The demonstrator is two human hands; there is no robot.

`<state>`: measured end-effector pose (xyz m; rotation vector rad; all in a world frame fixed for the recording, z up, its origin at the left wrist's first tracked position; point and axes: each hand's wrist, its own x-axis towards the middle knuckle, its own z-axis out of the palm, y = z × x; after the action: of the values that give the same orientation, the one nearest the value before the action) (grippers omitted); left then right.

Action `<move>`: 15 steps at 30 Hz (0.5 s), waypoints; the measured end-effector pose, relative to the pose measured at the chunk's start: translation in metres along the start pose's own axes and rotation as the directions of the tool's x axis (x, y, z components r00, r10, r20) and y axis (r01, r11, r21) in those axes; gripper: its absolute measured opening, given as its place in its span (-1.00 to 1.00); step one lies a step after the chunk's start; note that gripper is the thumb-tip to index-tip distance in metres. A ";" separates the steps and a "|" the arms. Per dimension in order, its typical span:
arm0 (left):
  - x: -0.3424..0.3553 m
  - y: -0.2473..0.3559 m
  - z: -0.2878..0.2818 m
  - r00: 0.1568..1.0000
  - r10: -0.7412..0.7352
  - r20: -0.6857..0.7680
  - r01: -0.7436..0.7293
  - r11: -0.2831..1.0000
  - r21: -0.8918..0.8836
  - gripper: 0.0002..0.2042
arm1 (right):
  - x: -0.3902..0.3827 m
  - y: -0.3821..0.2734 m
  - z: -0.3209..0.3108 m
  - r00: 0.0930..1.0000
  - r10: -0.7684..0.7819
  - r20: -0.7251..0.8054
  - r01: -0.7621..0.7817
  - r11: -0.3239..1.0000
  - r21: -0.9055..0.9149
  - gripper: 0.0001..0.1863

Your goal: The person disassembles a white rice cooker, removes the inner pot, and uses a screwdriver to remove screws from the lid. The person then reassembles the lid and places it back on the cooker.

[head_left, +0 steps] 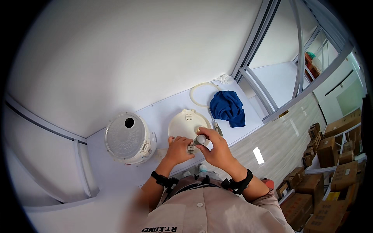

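Observation:
My left hand (179, 150), its fingers curled, grips the near edge of a round cream lid (180, 126) beside a small metal fitting (190, 147). My right hand (215, 149) is closed around a grey cylindrical object (201, 139) with its rounded end toward me, just above that fitting; whether it touches the fitting is unclear. A small hinge piece (189, 117) is on the lid's far edge. A slim grey tool (218, 129) lies just right of the lid.
A white round container (128, 143) with a holed top stands left. A pale ring (192, 93), blue cloth (226, 106) and white tissue (224, 79) lie behind and right on the white table (163, 106). Metal framing (254, 35) borders it. Cardboard boxes (328, 151) fill shelving at lower right.

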<state>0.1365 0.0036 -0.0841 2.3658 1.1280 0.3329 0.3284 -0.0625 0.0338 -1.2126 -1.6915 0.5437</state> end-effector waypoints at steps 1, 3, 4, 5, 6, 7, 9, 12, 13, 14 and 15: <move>0.000 0.001 -0.002 1.000 0.011 0.019 -0.011 1.000 0.005 -0.42 | -0.001 0.001 -0.002 1.000 -0.025 0.019 0.025 1.000 -0.017 -0.34; -0.004 0.006 -0.009 0.982 0.094 -0.161 -0.109 0.990 -0.091 -0.46 | -0.001 0.004 -0.002 0.996 -0.092 0.023 0.093 0.994 -0.050 -0.35; -0.006 0.009 -0.013 0.959 0.128 -0.252 -0.164 0.978 -0.131 -0.48 | 0.000 0.006 -0.001 0.991 -0.134 0.011 0.134 0.989 -0.067 -0.37; -0.006 0.015 -0.023 0.947 0.159 -0.278 -0.210 0.964 -0.165 -0.51 | 0.000 0.006 0.000 0.985 -0.175 -0.001 0.175 0.981 -0.083 -0.39; -0.004 0.023 -0.036 0.934 0.191 -0.301 -0.257 0.945 -0.200 -0.53 | 0.000 0.005 -0.002 0.985 -0.168 -0.028 0.166 0.984 -0.071 -0.41; -0.001 0.030 -0.047 0.919 0.220 -0.326 -0.304 0.924 -0.234 -0.56 | 0.001 0.003 -0.004 0.985 -0.161 -0.055 0.158 0.986 -0.059 -0.44; 0.002 0.038 -0.061 0.925 0.239 -0.294 -0.319 0.911 -0.263 -0.59 | 0.002 0.004 -0.007 0.986 -0.148 -0.081 0.143 0.988 -0.065 -0.47; 0.009 0.053 -0.078 0.928 0.281 -0.243 -0.349 0.885 -0.308 -0.59 | -0.003 0.019 -0.010 0.993 -0.090 -0.082 0.082 0.992 -0.093 -0.48; 0.011 0.057 -0.080 0.928 0.299 -0.224 -0.360 0.875 -0.324 -0.58 | -0.006 0.024 -0.009 0.996 -0.049 -0.081 0.042 0.996 -0.081 -0.48; 0.011 0.059 -0.079 0.931 0.284 -0.232 -0.351 0.873 -0.339 -0.58 | -0.007 0.025 -0.009 0.997 -0.008 -0.079 0.002 0.998 -0.068 -0.47; 0.011 0.061 -0.079 0.933 0.269 -0.238 -0.342 0.870 -0.355 -0.58 | -0.006 0.025 -0.010 0.995 -0.022 -0.102 0.016 0.998 -0.059 -0.47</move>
<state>0.1513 0.0050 0.0151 2.1734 0.6691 0.8225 0.3494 -0.0597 0.0160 -1.2438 -1.6405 0.4160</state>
